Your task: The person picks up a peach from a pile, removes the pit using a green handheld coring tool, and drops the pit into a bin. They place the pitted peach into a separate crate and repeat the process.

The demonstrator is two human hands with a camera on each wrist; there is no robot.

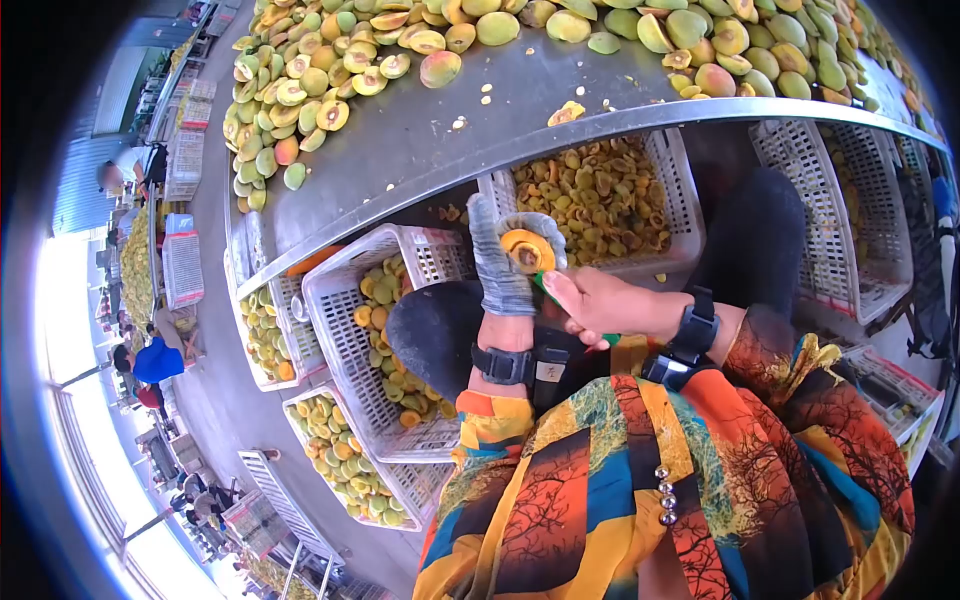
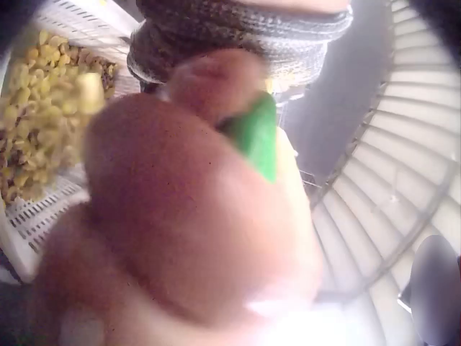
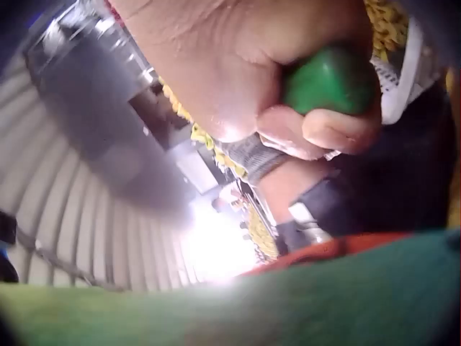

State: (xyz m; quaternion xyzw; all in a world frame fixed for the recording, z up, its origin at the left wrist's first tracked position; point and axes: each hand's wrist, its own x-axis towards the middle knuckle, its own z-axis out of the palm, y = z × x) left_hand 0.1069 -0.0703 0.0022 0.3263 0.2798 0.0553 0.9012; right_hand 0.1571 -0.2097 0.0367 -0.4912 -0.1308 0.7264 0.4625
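Observation:
In the head view, my left hand, in a grey knit glove, holds a cut mango half with its orange flesh facing up. My bare right hand grips a green-handled tool right at the edge of that half; its working end is hidden. The right wrist view shows the green handle wrapped by curled fingers. Close up in the left wrist view, the bare right hand fills the middle, with the glove behind it.
A metal table piled with mango halves stands in front. Under its edge is a white crate of cut pieces. More crates of fruit stand at left, and another crate at right. Knees flank the hands.

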